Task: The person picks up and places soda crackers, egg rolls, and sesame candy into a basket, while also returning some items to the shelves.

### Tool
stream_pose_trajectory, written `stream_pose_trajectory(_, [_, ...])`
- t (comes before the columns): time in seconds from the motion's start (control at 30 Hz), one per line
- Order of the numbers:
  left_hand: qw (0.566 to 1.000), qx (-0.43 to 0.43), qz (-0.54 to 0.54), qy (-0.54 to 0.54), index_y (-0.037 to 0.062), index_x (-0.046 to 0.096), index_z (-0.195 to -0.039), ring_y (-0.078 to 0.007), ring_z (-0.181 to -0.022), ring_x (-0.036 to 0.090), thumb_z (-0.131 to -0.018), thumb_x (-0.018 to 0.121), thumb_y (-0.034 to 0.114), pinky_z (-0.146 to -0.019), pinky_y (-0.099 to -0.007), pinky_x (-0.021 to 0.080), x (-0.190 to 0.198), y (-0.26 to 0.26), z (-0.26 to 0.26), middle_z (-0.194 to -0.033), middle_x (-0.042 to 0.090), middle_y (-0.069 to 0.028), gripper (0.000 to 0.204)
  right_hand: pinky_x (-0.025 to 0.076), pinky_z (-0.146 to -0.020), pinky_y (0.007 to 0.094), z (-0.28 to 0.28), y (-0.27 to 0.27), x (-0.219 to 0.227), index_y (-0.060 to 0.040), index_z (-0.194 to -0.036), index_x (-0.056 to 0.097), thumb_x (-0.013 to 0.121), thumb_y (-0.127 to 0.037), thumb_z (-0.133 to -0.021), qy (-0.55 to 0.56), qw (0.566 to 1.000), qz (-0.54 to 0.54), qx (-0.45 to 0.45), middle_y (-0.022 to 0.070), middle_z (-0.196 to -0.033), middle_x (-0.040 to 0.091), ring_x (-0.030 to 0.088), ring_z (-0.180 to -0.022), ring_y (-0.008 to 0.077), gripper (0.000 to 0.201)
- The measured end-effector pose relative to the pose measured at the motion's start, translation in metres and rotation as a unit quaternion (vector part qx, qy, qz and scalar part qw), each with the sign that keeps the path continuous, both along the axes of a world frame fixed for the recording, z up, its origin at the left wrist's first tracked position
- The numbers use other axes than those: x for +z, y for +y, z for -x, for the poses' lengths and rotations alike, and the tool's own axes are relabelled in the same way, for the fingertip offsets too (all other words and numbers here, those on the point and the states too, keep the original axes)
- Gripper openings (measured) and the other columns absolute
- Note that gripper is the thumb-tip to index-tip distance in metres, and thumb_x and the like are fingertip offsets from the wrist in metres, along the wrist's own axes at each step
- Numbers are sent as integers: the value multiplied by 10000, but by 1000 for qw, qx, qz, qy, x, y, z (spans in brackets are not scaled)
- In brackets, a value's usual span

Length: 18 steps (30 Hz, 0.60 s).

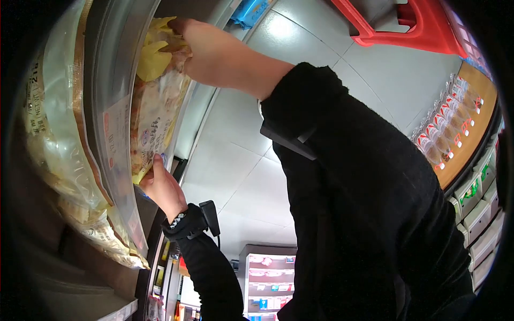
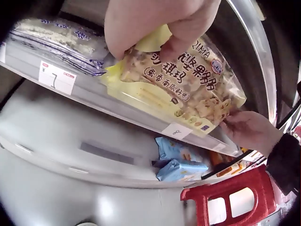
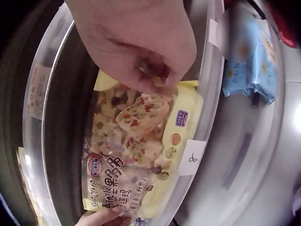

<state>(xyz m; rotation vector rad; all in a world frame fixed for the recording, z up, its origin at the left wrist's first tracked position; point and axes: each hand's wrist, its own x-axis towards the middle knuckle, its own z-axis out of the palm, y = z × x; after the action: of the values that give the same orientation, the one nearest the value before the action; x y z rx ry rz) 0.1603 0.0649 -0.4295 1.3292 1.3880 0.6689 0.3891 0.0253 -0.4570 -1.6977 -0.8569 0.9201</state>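
A yellow, clear-windowed bag of nut pastries [image 1: 158, 101] stands behind the clear lip of a shelf. My left hand [image 1: 163, 190] pinches its lower end in the head view; in the left wrist view this hand [image 2: 160, 21] has thumb and fingers on the yellow top edge. At the opposite end my right hand [image 1: 217, 56] grips the bag, its fingers curled over the edge, as the right wrist view shows with that hand [image 3: 141, 42] above the bag [image 3: 136, 136]. The bag's printed front [image 2: 183, 80] faces the left wrist camera.
Price tags [image 2: 56, 77] line the shelf lip, with a purple-edged bag [image 2: 61, 42] to the left. Blue packets [image 2: 178, 162] lie on the lower level. A red plastic stool [image 1: 412, 32] and a row of bottles [image 1: 450, 117] are beyond the tiled floor [image 1: 251, 134].
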Motion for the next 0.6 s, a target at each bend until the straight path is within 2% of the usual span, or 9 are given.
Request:
stream_pose_trajectory(0.07, [999, 25, 7, 31, -64, 311, -1174, -186, -1108, 372, -754, 469, -68, -948, -290, 267, 5, -3, -2, -1208, 381, -134, 449, 422, -798, 325, -5, -10, 8, -21, -1161, 378, 458, 29, -708, 4, 999, 44, -31, 173, -1067, 493, 495, -972, 287, 463])
stream_pose_trajectory(0.17, [999, -11, 17, 35, -70, 230, -1219, -205, -1161, 308, -774, 441, -45, -950, -302, 256, 10, -20, 8, -1262, 303, -163, 493, 396, -833, 322, -2, -37, 5, -29, -1193, 327, 481, 35, -688, -51, 996, 2, -70, 172, -1123, 433, 459, -1011, 284, 531])
stream_pose_trajectory(0.2, [996, 60, 36, 63, -70, 199, -1233, -205, -1130, 343, -785, 437, -34, -931, -296, 286, 16, -34, 4, -1232, 330, -163, 509, 390, -837, 322, -2, -47, 6, -33, -1192, 326, 481, 41, -682, -41, 997, 16, -62, 169, -1117, 425, 456, -1005, 282, 538])
stream_pose_trajectory(0.27, [994, 62, 75, 57, -48, 184, -1245, -195, -1089, 382, -792, 439, -20, -903, -298, 327, 18, -52, 11, -1185, 367, -145, 521, 392, -826, 323, 5, -69, 7, -39, -1184, 333, 472, 52, -678, -20, 997, 29, -64, 160, -1083, 429, 464, -972, 275, 532])
stream_pose_trajectory(0.33, [989, 100, 102, 43, -23, 246, -1229, -188, -1030, 429, -794, 441, -16, -868, -302, 368, 24, -73, 5, -1147, 390, -126, 476, 405, -799, 321, 17, -89, 10, -41, -1162, 352, 455, 55, -683, 3, 996, 57, -71, 150, -1049, 445, 483, -934, 264, 499])
stream_pose_trajectory(0.43, [968, 43, 244, -31, -10, 371, -1145, -211, -945, 494, -812, 435, 22, -832, -313, 407, 35, -91, -5, -1094, 451, -132, 340, 417, -778, 315, 31, -116, 15, -33, -1135, 372, 452, 47, -690, 16, 993, 87, -80, 145, -1032, 459, 499, -908, 254, 459])
stream_pose_trajectory(0.53, [928, -120, 351, -19, 3, 401, -1129, -180, -851, 536, -824, 438, 73, -792, -277, 418, 36, -96, -16, -1020, 505, -128, 315, 426, -766, 307, 36, -135, 18, -14, -1113, 384, 464, 30, -694, 41, 987, 130, -88, 147, -1007, 480, 512, -897, 257, 428])
stream_pose_trajectory(0.57, [929, -125, 347, -23, 3, 401, -1129, -180, -851, 536, -824, 438, 73, -792, -277, 418, 34, -93, -20, -1020, 505, -128, 315, 428, -765, 304, 34, -137, 17, -4, -1105, 387, 471, 19, -696, 62, 980, 170, -86, 151, -994, 491, 517, -902, 262, 418])
stream_pose_trajectory(0.6, [917, -204, 343, 26, -2, 412, -1120, -174, -839, 539, -828, 436, 81, -780, -267, 417, 31, -89, -26, -1000, 517, -122, 305, 428, -765, 304, 30, -136, 19, -4, -1105, 387, 471, 19, -696, 57, 980, 167, -90, 151, -994, 491, 517, -902, 262, 418])
